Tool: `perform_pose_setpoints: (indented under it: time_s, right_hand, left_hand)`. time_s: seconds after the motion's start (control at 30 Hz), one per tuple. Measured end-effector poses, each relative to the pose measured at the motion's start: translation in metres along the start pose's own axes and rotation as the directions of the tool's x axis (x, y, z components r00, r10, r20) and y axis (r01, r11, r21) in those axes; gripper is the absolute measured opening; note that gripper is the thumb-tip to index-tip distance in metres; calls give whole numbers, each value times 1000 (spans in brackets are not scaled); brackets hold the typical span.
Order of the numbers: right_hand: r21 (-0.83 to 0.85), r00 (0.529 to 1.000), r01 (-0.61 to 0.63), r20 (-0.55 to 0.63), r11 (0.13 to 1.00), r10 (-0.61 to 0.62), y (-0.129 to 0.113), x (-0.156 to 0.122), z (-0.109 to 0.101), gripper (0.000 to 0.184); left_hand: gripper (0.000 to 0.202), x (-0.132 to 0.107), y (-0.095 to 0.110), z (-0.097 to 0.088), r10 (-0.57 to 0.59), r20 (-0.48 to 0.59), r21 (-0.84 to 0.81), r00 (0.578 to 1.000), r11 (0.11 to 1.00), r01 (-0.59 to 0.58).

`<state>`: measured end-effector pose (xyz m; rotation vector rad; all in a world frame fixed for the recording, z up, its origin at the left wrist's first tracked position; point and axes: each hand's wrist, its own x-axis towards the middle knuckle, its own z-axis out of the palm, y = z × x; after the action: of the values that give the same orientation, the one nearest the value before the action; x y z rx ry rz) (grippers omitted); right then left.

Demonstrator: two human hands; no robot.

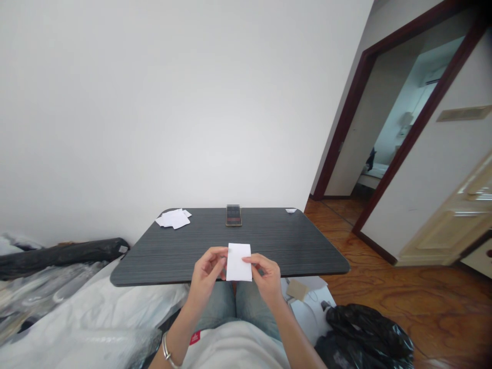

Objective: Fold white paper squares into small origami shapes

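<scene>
1. Holds a blank white paper (239,271) in front of the body, above the near edge of a dark, wood-grained counter (284,243), close to the middle of that edge.
2. With the right hand (265,274), pinches the paper at its right side, one fingertip laid over the white face; other fingertips partly hidden.
3. With the left hand (209,266), touches the paper's left edge, fingers curled toward it and bunched near the thumb; cannot tell from this view whether pinching the edge or only steadying it.
4. Wears a silver bracelet (167,350) on the left wrist, blue jeans (251,302) and a pale shirt (234,348) with a small red tag (195,337) near the hem.
5. At the counter's far left corner, a loose pile (173,219) of white sheets, overlapping at different angles.
6. At the far edge, near the middle, a small dark stand (233,214), roughly straight beyond the paper and well apart from it.
7. At the far right corner, a small white scrap (291,210), well apart from both hands.
8. Behind the counter, a plain white wall (192,102); to the right, a doorway framed in dark red wood (348,128), open onto another room.
9. Below, to the left, a long black roll (77,255) beside crumpled white plastic (96,307).
10. Below, to the right, a shiny black bag (369,328) on a brown wooden floor (384,277).
</scene>
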<state>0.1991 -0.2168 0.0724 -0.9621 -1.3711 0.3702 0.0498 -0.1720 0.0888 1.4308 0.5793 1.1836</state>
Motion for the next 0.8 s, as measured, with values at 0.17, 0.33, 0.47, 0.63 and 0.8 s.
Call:
perform_pose_setpoints:
  time_s: [0.17, 0.33, 0.47, 0.63, 0.8]
  right_hand:
    - [3, 1000, 10, -1, 1000, -10, 3, 1, -1, 22]
    - [37, 999, 3, 40, 999, -5, 7, 0, -1, 23]
    - [80, 999, -24, 41, 997, 21, 11, -1, 0, 18]
    - [152, 994, -107, -15, 982, 111, 12, -2, 7, 8]
    - [253, 971, -235, 14, 939, 239, 3, -1, 11, 19]
  left_hand:
    - [8, 2, -5, -4, 87, 83, 178, 993, 979, -100]
    - [8, 4, -8, -7, 114, 60, 256, 992, 958, -126]
    - [9, 5, -9, -8, 116, 73, 217, 991, 967, -129]
    - [4, 3, -10, -5, 81, 66, 109, 995, 990, -88]
    - [11, 0, -8, 0, 55, 64, 98, 996, 993, -61]
